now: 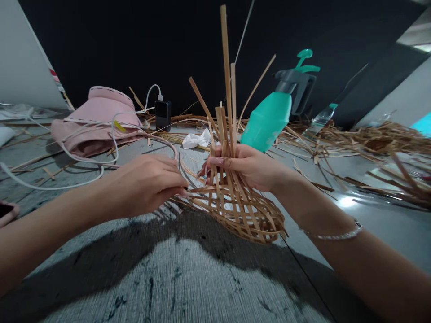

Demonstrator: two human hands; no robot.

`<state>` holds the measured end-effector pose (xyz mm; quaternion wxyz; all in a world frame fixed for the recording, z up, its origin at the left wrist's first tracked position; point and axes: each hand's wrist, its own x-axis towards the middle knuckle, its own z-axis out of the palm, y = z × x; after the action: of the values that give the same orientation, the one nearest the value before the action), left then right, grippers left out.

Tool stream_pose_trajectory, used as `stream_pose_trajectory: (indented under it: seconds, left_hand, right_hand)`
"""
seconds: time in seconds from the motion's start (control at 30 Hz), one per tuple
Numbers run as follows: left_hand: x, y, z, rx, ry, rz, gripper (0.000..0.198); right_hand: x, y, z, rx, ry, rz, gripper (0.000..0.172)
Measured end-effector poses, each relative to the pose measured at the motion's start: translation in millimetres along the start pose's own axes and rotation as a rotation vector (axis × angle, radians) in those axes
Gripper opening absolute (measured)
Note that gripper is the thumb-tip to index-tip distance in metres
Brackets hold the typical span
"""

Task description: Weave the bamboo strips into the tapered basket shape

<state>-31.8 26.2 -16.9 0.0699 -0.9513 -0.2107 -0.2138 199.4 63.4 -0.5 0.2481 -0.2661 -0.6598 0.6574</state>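
Along the front edge of the worktop (168,278), my right hand (244,166) clenches the upright strips (226,80) of the basket (235,220); my left hand (148,186) pinches a weaver (191,189) at its side, mid-weave.

Spray bottle (267,121) behind woven basket (235,215) on R, power bank (163,115) (cable (151,92) attached) just R of fabric bag (96,134).

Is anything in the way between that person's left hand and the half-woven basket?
Nothing visible is. The fingertips of the left hand appear to meet the woven basket directly, with no object between them. The white cable lies off to the side of the hand.
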Motion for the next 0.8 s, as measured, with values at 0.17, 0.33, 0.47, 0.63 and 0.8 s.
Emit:
stream_pose_trajectory:
  seconds: [0.17,0.33,0.47,0.63,0.8]
  left_hand:
    - [-1,-5,1.7,0.000,0.005,-0.023,0.019]
    - [-1,-4,4.9,0.034,0.041,-0.016,0.027]
    - [-2,-2,12.3,0.077,0.075,-0.013,0.031]
    - [-2,-2,15.0,0.046,0.003,-0.059,0.029]
    - [-2,-2,-4.6,0.029,-0.113,-0.183,0.028]
  right_hand:
    - [0,-1,1,-0.013,0.000,-0.004,0.012]
    - [-1,1,1,0.006,0.006,-0.001,0.011]
    - [-1,1,1,0.005,0.027,0.001,0.011]
    - [-1,0,1,0.010,0.041,-0.002,0.015]
    - [-2,-2,5,0.045,0.120,-0.010,0.017]
